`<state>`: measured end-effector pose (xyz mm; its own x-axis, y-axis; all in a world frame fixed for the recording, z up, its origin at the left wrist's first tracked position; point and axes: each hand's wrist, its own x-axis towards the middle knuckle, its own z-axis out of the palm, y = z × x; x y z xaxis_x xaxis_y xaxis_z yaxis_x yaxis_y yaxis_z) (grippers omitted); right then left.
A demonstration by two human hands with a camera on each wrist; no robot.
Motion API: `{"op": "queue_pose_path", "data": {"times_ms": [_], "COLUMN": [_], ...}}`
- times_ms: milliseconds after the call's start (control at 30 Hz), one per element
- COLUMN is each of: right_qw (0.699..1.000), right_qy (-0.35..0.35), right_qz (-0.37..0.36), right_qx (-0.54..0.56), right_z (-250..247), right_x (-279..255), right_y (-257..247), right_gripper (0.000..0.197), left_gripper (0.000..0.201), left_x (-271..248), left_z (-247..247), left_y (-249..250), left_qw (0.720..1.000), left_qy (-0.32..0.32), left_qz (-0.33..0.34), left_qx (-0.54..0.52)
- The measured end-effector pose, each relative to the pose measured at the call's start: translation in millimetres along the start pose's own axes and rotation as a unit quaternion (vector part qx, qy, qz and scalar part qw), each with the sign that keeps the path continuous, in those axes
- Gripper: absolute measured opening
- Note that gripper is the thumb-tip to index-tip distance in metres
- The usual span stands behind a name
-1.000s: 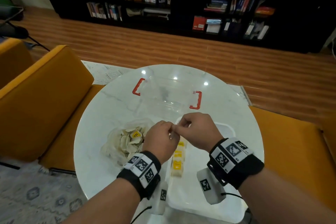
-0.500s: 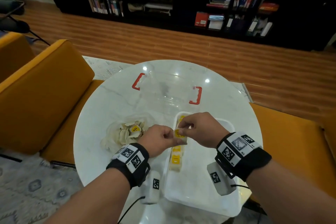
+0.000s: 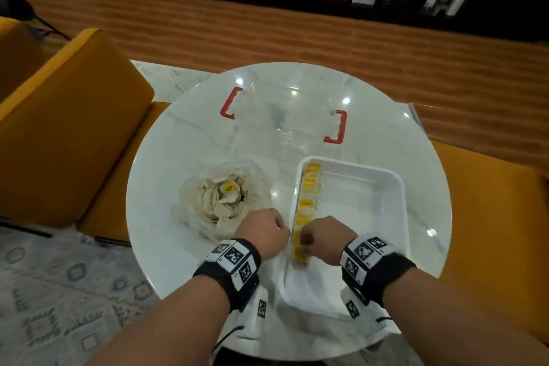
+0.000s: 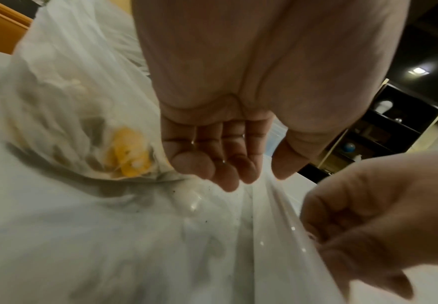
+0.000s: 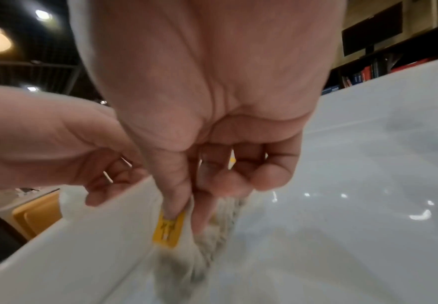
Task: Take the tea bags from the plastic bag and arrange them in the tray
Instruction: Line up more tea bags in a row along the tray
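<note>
Yellow tags mark the row of tea bags [image 3: 306, 211] along the tray [image 3: 395, 187] wall nearest the left hand [image 3: 263, 236], and the right hand [image 3: 319, 239] is lowering one more tea bag [image 5: 169, 228] at the near end of that row, pinched by its top edge between thumb and fingertips. To do this step well, I would judge that the bag should go down upright, its tag facing the same way as the others, pressed close against its neighbour and the tray wall before the pinch lets go, so that it does not flop over. The left hand hangs just outside the tray wall, between it and the plastic bag [image 3: 219, 202]; its fingers curl loosely and hold nothing, free to steady the rim. The plastic bag, on the far side of the left hand from the tray, holds a heap of bags not yet moved. From the head view the right hand covers the bag it holds, so whether it touches the tray floor cannot be told. The right wrist view is blurred low down, and how many bags stand in the row is hard to count.
</note>
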<state>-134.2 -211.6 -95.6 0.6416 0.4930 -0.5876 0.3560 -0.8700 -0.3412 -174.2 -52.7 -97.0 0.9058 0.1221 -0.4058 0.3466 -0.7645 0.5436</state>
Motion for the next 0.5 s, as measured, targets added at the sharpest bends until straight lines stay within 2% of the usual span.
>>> {"op": "queue_pose_path", "data": {"times_ms": [167, 300, 367, 400, 500], "right_qw": [0.998, 0.995, 0.996, 0.998, 0.995], "right_qy": [0.044, 0.048, 0.045, 0.026, -0.097], "right_qz": [0.043, 0.083, 0.072, 0.051, -0.017], "right_qx": [0.018, 0.004, 0.007, 0.012, -0.004], "right_z": [9.1, 4.8, -3.8, -7.9, -10.5], "right_x": [15.1, 7.9, -0.8, -5.1, -14.0], "right_y": [6.3, 9.0, 12.6, 14.1, 9.0], "right_gripper": [0.007, 0.021, 0.021, 0.019, 0.019], "left_gripper": [0.021, 0.022, 0.023, 0.024, 0.024], "left_x": [-0.4, -2.6, -2.8, -2.5, -1.9], "left_z": [3.9, 3.3, 2.6, 2.2, 1.4], "left_y": [0.1, -1.8, -2.7, -2.9, -2.8], "left_qw": [0.999, 0.998, 0.998, 0.998, 0.998], "left_qy": [-0.032, -0.053, -0.058, -0.059, -0.06], "left_qz": [0.01, 0.007, 0.007, 0.007, 0.01], "left_qx": [0.041, 0.031, 0.03, 0.03, 0.033]}}
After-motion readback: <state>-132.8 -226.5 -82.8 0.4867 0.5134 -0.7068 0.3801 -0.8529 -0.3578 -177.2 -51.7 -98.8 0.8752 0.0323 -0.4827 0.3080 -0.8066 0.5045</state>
